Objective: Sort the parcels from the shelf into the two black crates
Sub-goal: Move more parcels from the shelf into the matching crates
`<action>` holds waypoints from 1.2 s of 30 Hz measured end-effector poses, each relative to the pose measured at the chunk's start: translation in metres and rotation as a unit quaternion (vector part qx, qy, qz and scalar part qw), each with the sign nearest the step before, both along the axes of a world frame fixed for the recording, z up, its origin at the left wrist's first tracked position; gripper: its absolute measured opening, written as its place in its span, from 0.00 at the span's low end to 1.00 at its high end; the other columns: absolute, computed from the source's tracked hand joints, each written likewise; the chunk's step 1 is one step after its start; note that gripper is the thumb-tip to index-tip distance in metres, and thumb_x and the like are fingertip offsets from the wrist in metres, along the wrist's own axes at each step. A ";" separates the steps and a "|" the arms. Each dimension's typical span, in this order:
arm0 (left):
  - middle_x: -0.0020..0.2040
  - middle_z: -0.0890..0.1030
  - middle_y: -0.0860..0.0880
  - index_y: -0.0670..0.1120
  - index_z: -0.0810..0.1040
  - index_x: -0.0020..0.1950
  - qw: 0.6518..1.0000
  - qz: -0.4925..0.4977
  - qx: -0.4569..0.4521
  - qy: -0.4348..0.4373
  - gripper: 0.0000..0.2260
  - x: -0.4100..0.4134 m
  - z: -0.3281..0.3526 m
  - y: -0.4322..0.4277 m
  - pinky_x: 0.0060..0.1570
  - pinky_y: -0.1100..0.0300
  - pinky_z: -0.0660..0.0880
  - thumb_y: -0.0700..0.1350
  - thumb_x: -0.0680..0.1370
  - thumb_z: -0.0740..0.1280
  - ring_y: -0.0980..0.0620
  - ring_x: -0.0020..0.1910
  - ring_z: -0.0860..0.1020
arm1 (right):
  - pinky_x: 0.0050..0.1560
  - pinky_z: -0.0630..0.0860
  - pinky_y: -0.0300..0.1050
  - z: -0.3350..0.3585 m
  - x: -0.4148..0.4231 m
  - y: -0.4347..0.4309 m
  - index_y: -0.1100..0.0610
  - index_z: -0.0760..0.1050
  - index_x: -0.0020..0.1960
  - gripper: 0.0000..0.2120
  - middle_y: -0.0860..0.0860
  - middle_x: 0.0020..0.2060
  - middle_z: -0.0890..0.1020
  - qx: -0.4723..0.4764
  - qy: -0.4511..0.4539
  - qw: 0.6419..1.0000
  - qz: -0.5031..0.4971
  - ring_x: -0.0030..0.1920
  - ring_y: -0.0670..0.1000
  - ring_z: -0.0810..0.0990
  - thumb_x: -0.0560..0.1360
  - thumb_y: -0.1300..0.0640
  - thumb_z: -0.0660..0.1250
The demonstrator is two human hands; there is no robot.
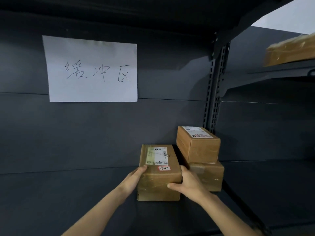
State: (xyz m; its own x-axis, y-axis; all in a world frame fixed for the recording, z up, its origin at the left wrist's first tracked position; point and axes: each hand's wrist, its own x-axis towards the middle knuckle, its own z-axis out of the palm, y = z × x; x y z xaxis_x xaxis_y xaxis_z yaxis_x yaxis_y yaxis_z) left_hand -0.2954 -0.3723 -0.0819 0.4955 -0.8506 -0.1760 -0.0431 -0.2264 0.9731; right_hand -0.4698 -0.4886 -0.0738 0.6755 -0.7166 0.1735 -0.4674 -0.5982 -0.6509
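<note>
Head view: a dark grey metal shelf [68, 193] with a dark back panel [102, 133], dimly lit. A white paper sign [92, 68] with three handwritten Chinese characters is fixed to the panel at upper left. A perforated upright [214, 92] divides this bay from the next one on the right.

Four cardboard parcels can be counted for certain. The near parcel [159, 160] is over the shelf board, right of centre, gripped by both hands. Just to its right stands a stack of two: a top parcel [198, 143] resting on a bottom parcel [211, 174], set close to the upright. A blurred fourth parcel [291, 50] lies on a higher shelf in the right-hand bay, well apart.

The near parcel is oblong, with its long axis running away from the viewer toward the back panel. A white shipping label faces up, with a small red-edged sticker near the front edge. A band of cardboard shows under its front face; whether that is another box underneath cannot be told.

The left hand [134, 178] clasps the near left corner, thumb on top. The right hand [189, 182] wraps the near right corner, thumb across the front face and fingers up the right side, between this parcel and the bottom parcel of the stack. Both forearms are bare.
</note>
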 end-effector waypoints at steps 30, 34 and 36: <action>0.63 0.74 0.54 0.55 0.53 0.76 0.969 0.073 -0.017 -0.236 0.34 0.023 -0.036 0.053 0.65 0.57 0.69 0.33 0.76 0.63 0.52 0.65 0.71 | 0.72 0.61 0.45 -0.037 0.036 0.045 0.45 0.41 0.76 0.42 0.46 0.73 0.62 0.018 0.016 0.995 0.094 0.72 0.46 0.62 0.75 0.62 0.65; 0.67 0.72 0.52 0.55 0.46 0.77 0.968 0.091 0.018 -0.231 0.38 0.025 -0.035 0.053 0.67 0.53 0.68 0.36 0.75 0.65 0.49 0.67 0.71 | 0.72 0.60 0.46 -0.036 0.042 0.046 0.45 0.39 0.76 0.41 0.46 0.74 0.61 0.031 0.035 0.994 0.097 0.73 0.47 0.61 0.76 0.61 0.63; 0.70 0.70 0.49 0.51 0.41 0.77 0.970 0.097 0.038 -0.218 0.42 0.024 -0.035 0.053 0.68 0.52 0.67 0.41 0.75 0.68 0.48 0.68 0.69 | 0.72 0.60 0.47 -0.036 0.041 0.046 0.46 0.39 0.76 0.41 0.47 0.75 0.60 0.023 0.038 0.995 0.085 0.73 0.48 0.60 0.76 0.60 0.64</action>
State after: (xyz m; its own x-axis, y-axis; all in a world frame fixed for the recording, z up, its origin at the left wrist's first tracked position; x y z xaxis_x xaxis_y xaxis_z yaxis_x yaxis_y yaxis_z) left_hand -0.2712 -0.3189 -0.1166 0.6868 -0.7263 0.0279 -0.3957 -0.3415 0.8525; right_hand -0.4287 -0.4426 -0.1093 0.7978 -0.5967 0.0870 -0.4111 -0.6438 -0.6455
